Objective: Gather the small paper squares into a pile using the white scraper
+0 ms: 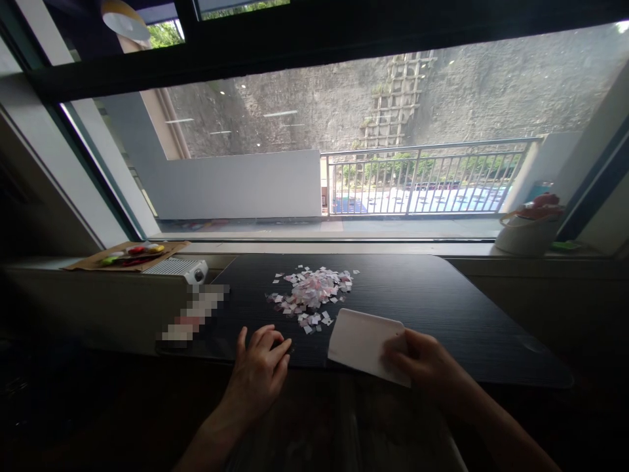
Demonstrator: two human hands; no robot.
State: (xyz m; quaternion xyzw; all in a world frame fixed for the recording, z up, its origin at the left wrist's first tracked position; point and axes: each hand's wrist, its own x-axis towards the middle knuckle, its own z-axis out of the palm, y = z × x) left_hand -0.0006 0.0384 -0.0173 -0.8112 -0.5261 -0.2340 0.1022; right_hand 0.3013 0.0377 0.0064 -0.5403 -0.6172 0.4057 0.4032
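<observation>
One bucket [523, 236] with reddish things [543, 204], squarish scraps [314, 290] on grained table [413, 288], our left hand [260, 360] curled, pinching we cannot tell, our right hand [423, 359] clamped on flat white rectangle [362, 341].

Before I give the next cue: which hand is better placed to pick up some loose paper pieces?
Probably the left hand: it appears free, close to the near edge of the paper pieces, while the right hand grips a flat white object.

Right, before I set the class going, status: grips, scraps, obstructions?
Right grip holding flat white piece. Left grip at black table, contents unclear. Scraps heaped beyond both grips. Pixelated patch masks table's left end.
</observation>
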